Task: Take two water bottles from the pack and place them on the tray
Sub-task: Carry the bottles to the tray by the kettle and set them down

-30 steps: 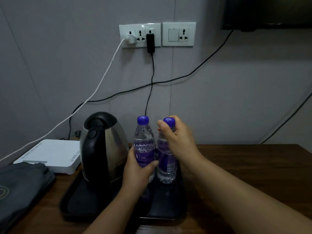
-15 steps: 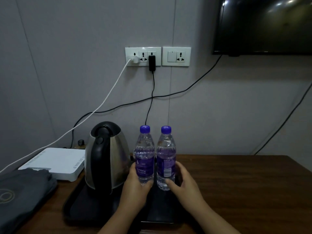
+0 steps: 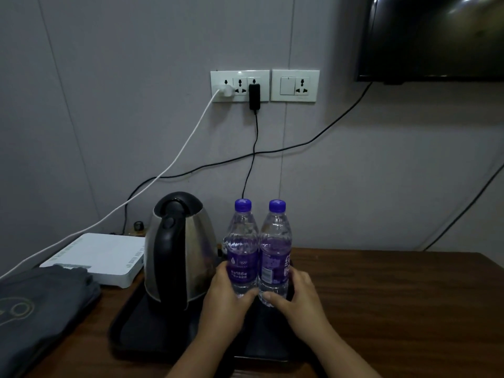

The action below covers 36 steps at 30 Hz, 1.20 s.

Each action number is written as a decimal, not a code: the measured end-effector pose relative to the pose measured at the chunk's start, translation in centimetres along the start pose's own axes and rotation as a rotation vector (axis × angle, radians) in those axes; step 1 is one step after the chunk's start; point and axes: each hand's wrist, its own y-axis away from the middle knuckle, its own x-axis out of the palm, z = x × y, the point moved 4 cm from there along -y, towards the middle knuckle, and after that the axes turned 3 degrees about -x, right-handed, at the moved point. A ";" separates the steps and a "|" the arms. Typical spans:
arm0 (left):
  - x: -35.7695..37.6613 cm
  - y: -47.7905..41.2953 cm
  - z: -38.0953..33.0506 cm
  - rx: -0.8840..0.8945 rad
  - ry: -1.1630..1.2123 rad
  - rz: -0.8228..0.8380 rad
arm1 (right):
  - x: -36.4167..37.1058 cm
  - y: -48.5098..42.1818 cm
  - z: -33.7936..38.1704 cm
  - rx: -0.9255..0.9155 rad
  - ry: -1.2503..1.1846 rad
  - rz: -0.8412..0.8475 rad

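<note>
Two clear water bottles with purple caps and purple labels stand upright side by side on the black tray (image 3: 152,336). My left hand (image 3: 226,301) wraps the lower part of the left bottle (image 3: 242,241). My right hand (image 3: 297,298) wraps the lower part of the right bottle (image 3: 276,241). The two bottles touch each other. The bottle pack is out of view.
A steel kettle (image 3: 177,252) with a black handle stands on the tray's left half, close to the left bottle. A white router (image 3: 95,257) and a folded grey cloth (image 3: 41,309) lie left of the tray. Cables hang from wall sockets (image 3: 240,85). Brown tabletop (image 3: 395,309) stretches right.
My right hand has slid from the right bottle's neck down to its base. The camera has tilted upward, so the bottles and tray sit lower in view.
</note>
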 end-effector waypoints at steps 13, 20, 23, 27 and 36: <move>-0.3 0.1 0.6 -0.043 -0.016 0.018 | 0.0 0.3 -0.7 0.049 -0.031 -0.007; -0.3 0.6 -0.2 0.012 0.022 0.154 | 0.3 0.0 -1.1 0.012 -0.023 0.015; -0.5 0.6 0.0 0.020 -0.005 0.159 | 0.3 0.1 -1.2 0.025 -0.017 0.026; -0.7 0.3 0.0 0.025 -0.130 0.018 | 0.3 0.0 -1.3 0.037 0.011 -0.015; -0.8 0.0 0.3 -0.004 -0.001 0.164 | 0.4 -0.2 -1.4 -0.003 0.043 -0.028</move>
